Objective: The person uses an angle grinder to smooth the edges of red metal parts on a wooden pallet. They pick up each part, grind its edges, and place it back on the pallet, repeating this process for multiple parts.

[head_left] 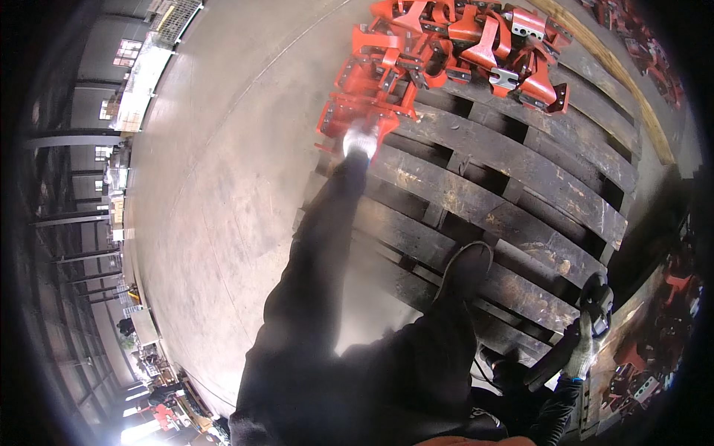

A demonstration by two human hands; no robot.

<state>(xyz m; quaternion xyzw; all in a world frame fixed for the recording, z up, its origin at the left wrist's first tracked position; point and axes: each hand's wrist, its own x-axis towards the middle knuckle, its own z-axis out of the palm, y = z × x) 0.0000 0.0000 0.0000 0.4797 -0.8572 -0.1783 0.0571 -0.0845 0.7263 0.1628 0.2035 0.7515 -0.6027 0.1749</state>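
Clearly, the nearest red bracket [351, 111] lies at the left edge of the wooden pallet [454, 191], straight ahead of the outstretched left hand [360, 143], its long side running roughly crosswise to that reach. The left hand meets its near side, too blurred to tell whether it grips; the right hand [584, 352], well apart at lower right, is wrapped around a dark tool [597, 299].

Left arm [309, 282] stretched forward, right arm [556, 410] low at side.
Left grip [360, 141] gloved, blurred; right grip [584, 351] gloved, curled.
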